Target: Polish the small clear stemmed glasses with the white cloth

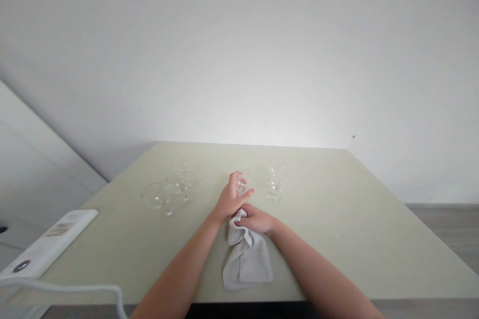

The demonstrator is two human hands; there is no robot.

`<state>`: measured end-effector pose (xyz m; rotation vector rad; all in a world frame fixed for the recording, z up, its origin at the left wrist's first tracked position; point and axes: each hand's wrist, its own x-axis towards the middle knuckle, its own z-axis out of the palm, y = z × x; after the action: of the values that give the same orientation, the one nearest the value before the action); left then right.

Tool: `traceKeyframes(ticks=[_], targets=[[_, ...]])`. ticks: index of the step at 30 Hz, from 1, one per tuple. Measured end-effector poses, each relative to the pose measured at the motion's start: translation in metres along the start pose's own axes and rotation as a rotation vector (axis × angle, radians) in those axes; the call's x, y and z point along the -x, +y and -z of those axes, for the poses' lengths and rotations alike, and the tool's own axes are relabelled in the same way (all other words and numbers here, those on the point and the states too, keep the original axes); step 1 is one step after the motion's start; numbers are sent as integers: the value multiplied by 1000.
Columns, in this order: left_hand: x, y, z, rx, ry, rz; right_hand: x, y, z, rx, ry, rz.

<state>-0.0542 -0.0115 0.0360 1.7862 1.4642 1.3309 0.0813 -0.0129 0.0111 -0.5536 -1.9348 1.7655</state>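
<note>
My left hand point(231, 198) is wrapped round a clear stemmed glass point(245, 182) near the middle of the pale green table point(337, 219), holding it above the surface. Just below it, my right hand point(256, 219) grips a grey cloth point(247, 259), whose loose end lies on the table toward me. The cloth's upper end is bunched at the base of the glass. Another clear stemmed glass point(275, 184) stands upright just to the right of my hands.
Three clear glasses point(168, 192) stand in a group at the left of the table. A white flat device point(52, 241) with a white cable point(75, 289) lies at the near left edge. A white wall runs behind the table.
</note>
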Motion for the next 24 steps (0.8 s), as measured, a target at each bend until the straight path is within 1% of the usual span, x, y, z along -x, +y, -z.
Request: traceKeyframes(ticks=[4,7,9,11,13,16,18,22,24], targets=[[-1,-13,-2,-82,-56,62,1,-2,-2,0,17,-67],[-1,-21,-2,-130,-82,81,1,-5,-2,76,27,-81],[-2,-25,-1,-160,-84,86,2,-7,0,144,-9,-77],[-3,-27,-2,-218,-80,94,3,-8,2,198,-93,-69],[-4,-27,-2,-294,-81,87,4,-10,3,224,-206,-49],[-2,-24,-4,-370,-95,42,6,-13,4,224,-344,-40],[-1,-21,-5,-367,-127,12,7,-16,5,233,-417,-56],[2,-15,-6,-286,-249,-6,9,-20,4,229,-588,-83],[3,-14,-7,-251,-292,-9,10,-21,4,214,-645,-90]])
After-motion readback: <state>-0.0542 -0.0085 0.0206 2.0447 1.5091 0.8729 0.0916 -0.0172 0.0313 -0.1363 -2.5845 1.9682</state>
